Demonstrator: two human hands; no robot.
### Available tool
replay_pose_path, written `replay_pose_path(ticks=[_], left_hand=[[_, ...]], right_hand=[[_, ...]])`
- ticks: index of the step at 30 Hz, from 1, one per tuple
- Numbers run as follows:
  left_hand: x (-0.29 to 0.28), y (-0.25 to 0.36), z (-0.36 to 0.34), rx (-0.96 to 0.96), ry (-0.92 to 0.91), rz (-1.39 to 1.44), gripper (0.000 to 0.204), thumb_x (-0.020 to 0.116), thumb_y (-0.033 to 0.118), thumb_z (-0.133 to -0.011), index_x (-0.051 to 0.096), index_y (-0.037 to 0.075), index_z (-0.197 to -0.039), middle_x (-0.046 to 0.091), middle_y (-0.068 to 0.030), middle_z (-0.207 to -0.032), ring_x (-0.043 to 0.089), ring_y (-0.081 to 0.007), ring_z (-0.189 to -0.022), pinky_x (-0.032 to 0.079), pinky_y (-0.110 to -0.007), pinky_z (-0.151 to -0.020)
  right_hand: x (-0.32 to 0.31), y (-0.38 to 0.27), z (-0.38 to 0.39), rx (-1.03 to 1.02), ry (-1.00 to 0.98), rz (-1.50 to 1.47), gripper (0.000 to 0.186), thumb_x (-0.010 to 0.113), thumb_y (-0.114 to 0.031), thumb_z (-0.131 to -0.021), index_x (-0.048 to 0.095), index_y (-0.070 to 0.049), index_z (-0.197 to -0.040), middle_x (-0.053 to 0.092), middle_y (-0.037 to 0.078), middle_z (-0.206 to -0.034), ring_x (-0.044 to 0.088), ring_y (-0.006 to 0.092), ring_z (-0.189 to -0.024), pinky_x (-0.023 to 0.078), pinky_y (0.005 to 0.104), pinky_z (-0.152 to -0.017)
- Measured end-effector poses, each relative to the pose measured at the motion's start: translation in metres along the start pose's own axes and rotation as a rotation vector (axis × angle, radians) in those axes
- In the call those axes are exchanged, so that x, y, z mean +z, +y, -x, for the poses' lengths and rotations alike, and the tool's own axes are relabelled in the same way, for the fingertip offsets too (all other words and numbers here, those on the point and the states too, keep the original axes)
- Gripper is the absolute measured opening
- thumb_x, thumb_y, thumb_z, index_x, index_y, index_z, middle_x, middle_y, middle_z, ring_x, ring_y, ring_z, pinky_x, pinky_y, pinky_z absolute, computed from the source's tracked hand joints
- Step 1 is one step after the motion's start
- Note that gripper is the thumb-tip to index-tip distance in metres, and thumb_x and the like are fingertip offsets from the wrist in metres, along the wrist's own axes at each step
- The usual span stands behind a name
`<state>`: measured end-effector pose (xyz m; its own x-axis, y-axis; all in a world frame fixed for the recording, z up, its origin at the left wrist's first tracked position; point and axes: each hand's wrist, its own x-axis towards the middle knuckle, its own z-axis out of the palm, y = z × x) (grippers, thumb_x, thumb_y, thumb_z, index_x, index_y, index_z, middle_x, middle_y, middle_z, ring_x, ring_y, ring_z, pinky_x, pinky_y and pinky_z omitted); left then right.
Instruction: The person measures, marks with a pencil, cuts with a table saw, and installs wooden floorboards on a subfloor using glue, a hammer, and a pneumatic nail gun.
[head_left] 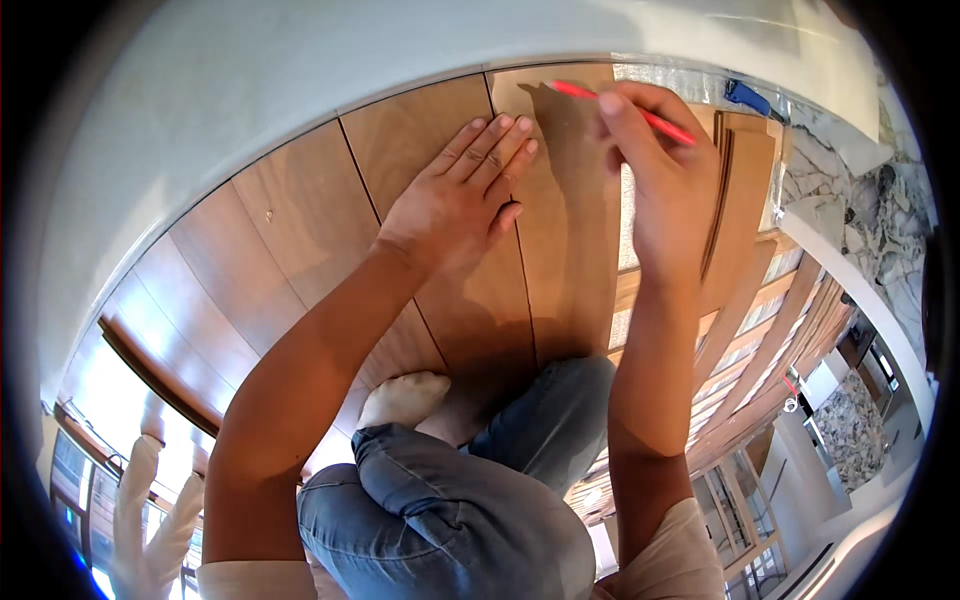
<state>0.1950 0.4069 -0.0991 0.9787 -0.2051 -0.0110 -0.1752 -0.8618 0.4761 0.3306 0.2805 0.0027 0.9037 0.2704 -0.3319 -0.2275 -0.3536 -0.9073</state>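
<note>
Laid floorboards (290, 230) spread before me, loose planks (745, 190) to their right. My left hand (455, 195) lies flat on the boards, fingers straight; over their right part, my right hand (655, 150) pinches a red pencil (575, 91); whether its tip touches, I can't tell.

A slim red pencil (574, 91) slants over a flat (brown, wood-grained) plank (568, 225).

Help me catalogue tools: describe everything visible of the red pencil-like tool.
The red pencil-like tool is slim, straight and bright red; its material is unclear. The right hand grips it between thumb and fingers, hiding its middle. It slants, one end pointing left and slightly up in the picture, over a brown plank's far end, apparently raised off the wood.
</note>
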Motion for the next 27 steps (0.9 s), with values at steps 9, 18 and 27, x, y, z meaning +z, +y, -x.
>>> replay_pose_path(ticks=[9, 18, 27], left_hand=[[0.003, -0.002, -0.002, 0.024, 0.08, -0.034, 0.057, 0.053, 0.036, -0.098, 0.049, 0.001, -0.143, 0.045, -0.0138, -0.153, 0.037, -0.0273, -0.145, 0.026, -0.043, -0.124], [0.003, -0.001, -0.003, 0.029, 0.127, -0.016, 0.055, 0.056, 0.035, -0.095, 0.055, -0.002, -0.136, 0.05, -0.0168, -0.147, 0.042, -0.0295, -0.142, 0.03, -0.044, -0.122], [-0.001, -0.001, -0.003, 0.021, 0.075, -0.071, 0.055, 0.051, 0.036, -0.098, 0.053, -0.001, -0.139, 0.05, -0.016, -0.148, 0.041, -0.0282, -0.143, 0.026, -0.044, -0.123]], right_hand=[[0.045, 0.039, -0.016, 0.006, 0.102, -0.155, 0.014, 0.074, -0.009, -0.091, 0.066, 0.002, -0.097, 0.073, 0.01, -0.081, 0.066, 0.0103, -0.066, 0.05, 0.021, -0.056], [0.053, 0.057, -0.017, -0.074, 0.154, -0.134, 0.018, 0.071, -0.012, -0.095, 0.063, 0.003, -0.1, 0.073, 0.011, -0.08, 0.065, 0.0109, -0.066, 0.054, 0.023, -0.061], [0.055, 0.054, -0.015, -0.059, 0.121, -0.166, 0.018, 0.07, -0.013, -0.096, 0.063, 0.003, -0.1, 0.072, 0.011, -0.081, 0.065, 0.0111, -0.066, 0.054, 0.0234, -0.063]])
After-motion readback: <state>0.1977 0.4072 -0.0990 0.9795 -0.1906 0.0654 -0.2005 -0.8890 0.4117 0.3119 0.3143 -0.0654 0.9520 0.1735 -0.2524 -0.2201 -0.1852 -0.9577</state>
